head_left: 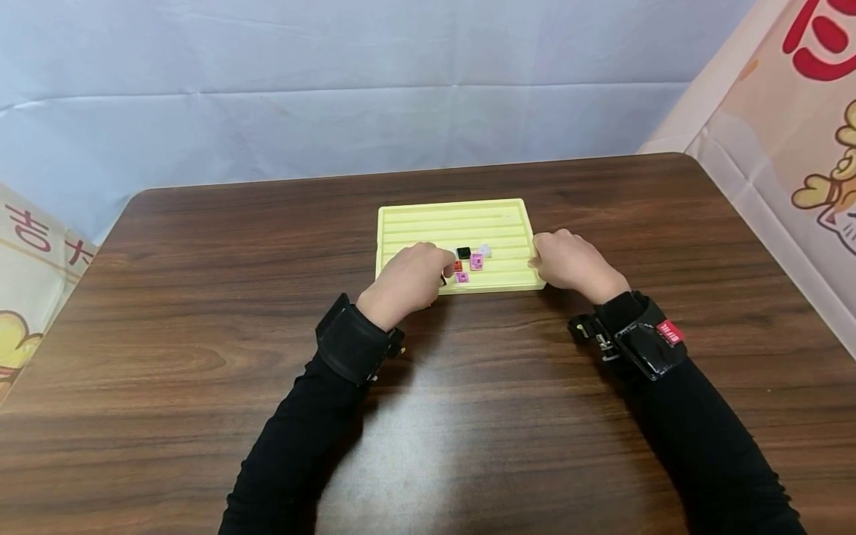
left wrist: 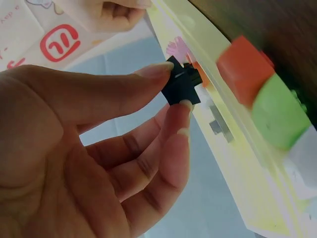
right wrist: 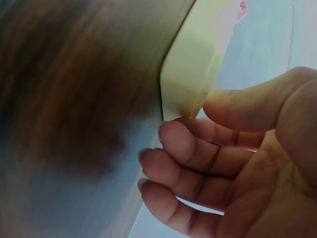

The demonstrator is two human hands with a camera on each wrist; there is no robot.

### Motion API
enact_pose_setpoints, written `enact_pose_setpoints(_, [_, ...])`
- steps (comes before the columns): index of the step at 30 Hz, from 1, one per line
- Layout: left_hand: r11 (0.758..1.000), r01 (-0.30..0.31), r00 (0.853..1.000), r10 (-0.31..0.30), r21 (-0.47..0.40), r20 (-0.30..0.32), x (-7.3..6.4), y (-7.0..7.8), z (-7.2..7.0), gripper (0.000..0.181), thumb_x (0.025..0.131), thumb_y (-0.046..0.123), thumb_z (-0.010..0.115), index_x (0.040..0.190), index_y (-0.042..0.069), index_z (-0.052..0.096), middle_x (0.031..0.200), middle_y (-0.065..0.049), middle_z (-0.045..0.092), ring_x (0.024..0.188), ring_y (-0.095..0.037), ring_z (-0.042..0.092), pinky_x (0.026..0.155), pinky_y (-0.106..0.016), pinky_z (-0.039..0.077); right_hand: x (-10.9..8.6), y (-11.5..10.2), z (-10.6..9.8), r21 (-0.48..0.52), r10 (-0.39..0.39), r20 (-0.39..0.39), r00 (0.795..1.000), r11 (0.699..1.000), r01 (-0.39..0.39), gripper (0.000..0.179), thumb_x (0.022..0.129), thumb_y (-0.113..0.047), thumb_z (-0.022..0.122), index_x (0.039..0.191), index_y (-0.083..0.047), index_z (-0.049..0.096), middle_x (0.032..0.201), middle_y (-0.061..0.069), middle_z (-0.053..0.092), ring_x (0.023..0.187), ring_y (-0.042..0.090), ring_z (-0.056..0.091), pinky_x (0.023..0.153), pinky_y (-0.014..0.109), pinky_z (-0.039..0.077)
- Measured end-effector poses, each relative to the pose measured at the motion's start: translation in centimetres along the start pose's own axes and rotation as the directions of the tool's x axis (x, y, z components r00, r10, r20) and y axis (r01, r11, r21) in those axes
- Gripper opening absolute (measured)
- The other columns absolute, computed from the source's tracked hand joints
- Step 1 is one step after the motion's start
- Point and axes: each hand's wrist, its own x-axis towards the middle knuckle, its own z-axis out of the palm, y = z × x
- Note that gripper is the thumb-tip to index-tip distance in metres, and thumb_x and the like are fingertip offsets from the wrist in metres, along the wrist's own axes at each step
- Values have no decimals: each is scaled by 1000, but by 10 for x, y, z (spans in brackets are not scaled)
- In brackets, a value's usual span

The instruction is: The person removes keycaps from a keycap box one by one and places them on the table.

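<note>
My left hand [head_left: 413,276] is over the front left part of a pale yellow ridged tray [head_left: 461,217]. Its thumb and fingertips pinch a small black block [left wrist: 182,83] with a stub on one side. Beside the hand on the tray lie another black block [head_left: 464,253], a whitish block [head_left: 484,250], a red one [head_left: 458,265] and pink ones [head_left: 476,261]. The left wrist view also has an orange-red block [left wrist: 243,70] and a green block [left wrist: 280,113] near the pinched piece. My right hand [head_left: 570,260] grips the tray's right edge, thumb at the rim, fingers curled below.
The tray rests on a dark brown wooden table [head_left: 221,416], toward its far edge. Behind hangs a light blue cloth [head_left: 334,89]. Printed sheets stand on the right [head_left: 789,193] and left [head_left: 40,260].
</note>
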Motion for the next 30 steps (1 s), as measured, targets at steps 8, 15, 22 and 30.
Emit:
enact_pose_setpoints(8, [998, -59, 998, 59, 12, 15, -1, 6, 3, 18, 86, -3, 56, 97, 6, 67, 94, -7, 64, 81, -17, 56, 71, -26, 45, 1, 0, 0, -9, -3, -5, 1000, 1000, 3, 14, 92, -7, 51, 98, 5, 53, 70, 12, 47, 58, 23, 45, 54, 31, 34])
enact_pose_setpoints(15, [996, -85, 996, 85, 16, 35, -1, 7, 6, 15, 86, -5, 55, 90, 5, 65, 88, -5, 62, 79, -17, 53, 70, -26, 43, 0, 0, 0, -9, -2, -4, 1000, 1000, 2, 13, 92, -8, 51, 96, 5, 53, 70, 12, 47, 58, 23, 45, 55, 32, 34])
enact_pose_setpoints(22, [993, -120, 991, 118, 20, 65, -1, 8, 8, 18, 87, -6, 50, 82, 6, 63, 80, -2, 56, 71, -14, 46, 66, -24, 37, 0, 0, 0, 0, -1, -4, 1000, 1000, 1, 13, 92, -8, 51, 95, 4, 53, 70, 12, 47, 58, 23, 45, 55, 32, 34])
enact_pose_setpoints(30, [988, -153, 986, 151, 33, 70, -2, 8, 12, 18, 87, -6, 52, 79, 6, 62, 76, -1, 54, 69, -14, 48, 65, -24, 39, 0, 0, -1, -3, 0, -3, 1000, 1000, 0, 12, 92, -8, 51, 95, 4, 53, 70, 12, 47, 58, 23, 45, 55, 32, 34])
